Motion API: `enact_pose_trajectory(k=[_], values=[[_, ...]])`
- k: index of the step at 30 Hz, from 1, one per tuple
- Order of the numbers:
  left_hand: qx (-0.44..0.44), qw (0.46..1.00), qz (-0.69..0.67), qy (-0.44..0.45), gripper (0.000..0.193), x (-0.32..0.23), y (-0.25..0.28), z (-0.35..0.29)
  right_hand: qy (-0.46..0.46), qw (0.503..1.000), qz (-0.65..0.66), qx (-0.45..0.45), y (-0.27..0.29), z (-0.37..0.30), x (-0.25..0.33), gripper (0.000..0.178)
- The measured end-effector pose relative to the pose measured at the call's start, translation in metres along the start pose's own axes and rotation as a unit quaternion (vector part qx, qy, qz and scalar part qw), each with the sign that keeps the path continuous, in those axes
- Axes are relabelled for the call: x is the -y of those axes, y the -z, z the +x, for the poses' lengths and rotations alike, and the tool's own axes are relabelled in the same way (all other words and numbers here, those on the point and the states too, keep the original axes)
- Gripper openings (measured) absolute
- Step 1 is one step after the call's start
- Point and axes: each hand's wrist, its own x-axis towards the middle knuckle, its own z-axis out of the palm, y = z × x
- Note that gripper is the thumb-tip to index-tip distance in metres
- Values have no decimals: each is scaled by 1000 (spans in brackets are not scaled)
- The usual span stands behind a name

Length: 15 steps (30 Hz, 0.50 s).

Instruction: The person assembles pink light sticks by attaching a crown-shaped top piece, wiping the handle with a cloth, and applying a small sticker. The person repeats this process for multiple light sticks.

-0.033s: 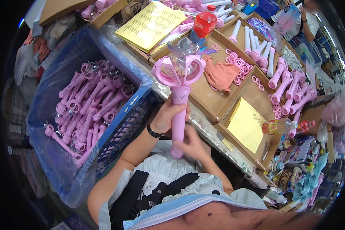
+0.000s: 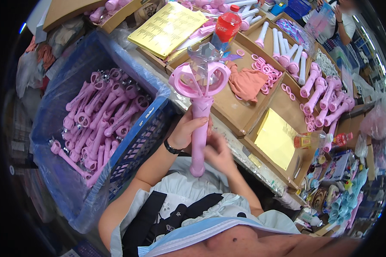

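My left hand is closed round the pink handle of a light-stick wand, held upright. Its head is a pink ring frame with a clear faceted piece on top. Beside the handle, to its right, is my right hand, slightly blurred, its thumb and fingers apart. Whether its fingertips touch the far side of the handle is hidden. To the left, a blue plastic basket lined with clear film holds a heap of similar pink wands.
Cardboard trays cover the bench, with pink rings, an orange cloth and yellow printed sheets. A red-labelled bottle stands at the back. More pink handles lie at right. Another person is at the far right.
My right hand has shifted up and slightly right, away from the lower end of the handle. The wand and my left hand stay nearly still.
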Motion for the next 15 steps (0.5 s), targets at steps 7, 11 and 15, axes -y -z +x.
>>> enact_pose_trajectory(k=[7, 11, 15], values=[[47, 997, 49, 23, 42, 4, -18, -6, 270, 951, 124, -82, 24, 57, 96, 60], [30, 998, 47, -1, 49, -5, -14, -7, 251, 941, 198, -113, 9, 56, 83, 63], [-14, 998, 47, -35, 39, -11, -8, -8, 185, 959, 214, -30, -14, 23, 18, 68]])
